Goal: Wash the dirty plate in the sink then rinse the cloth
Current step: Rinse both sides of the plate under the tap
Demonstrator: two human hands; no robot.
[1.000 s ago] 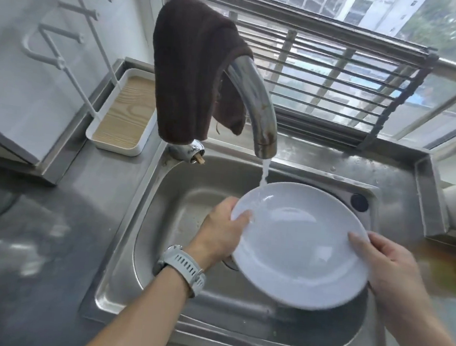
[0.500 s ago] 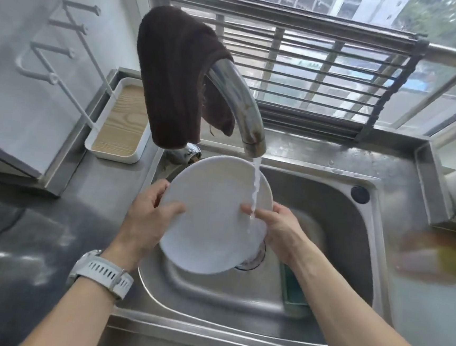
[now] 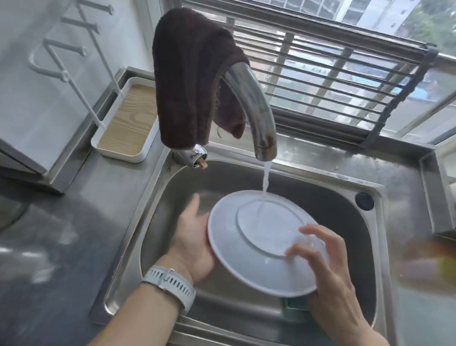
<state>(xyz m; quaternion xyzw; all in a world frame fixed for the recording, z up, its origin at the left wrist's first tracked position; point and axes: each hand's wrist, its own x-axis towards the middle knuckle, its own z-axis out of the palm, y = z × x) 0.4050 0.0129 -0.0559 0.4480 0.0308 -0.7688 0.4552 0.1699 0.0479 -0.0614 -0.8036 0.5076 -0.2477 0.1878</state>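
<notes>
A white plate [image 3: 241, 256] is held bottom side up over the steel sink [image 3: 353, 239], its foot ring facing me. Water falls from the chrome tap [image 3: 254, 106] onto the plate's underside. My left hand [image 3: 193, 238] supports the plate's left rim, palm against the edge, its fingers hidden under the plate. My right hand [image 3: 331, 270] holds the right rim from below, with its fingers curved over the wet underside. A dark brown cloth [image 3: 185, 80] hangs draped over the tap's neck.
A white tray with a wooden base [image 3: 126, 125] and a white wire rack [image 3: 75, 49] stand left of the sink. A green sponge [image 3: 295, 304] peeks out under the plate. A metal drying rack [image 3: 339, 80] leans at the window. Something yellow [image 3: 455, 267] lies on the right counter.
The plate has been flipped, so its underside now faces up under the stream. It has shifted right and lower in the sink, and my right hand has moved to the right rim.
</notes>
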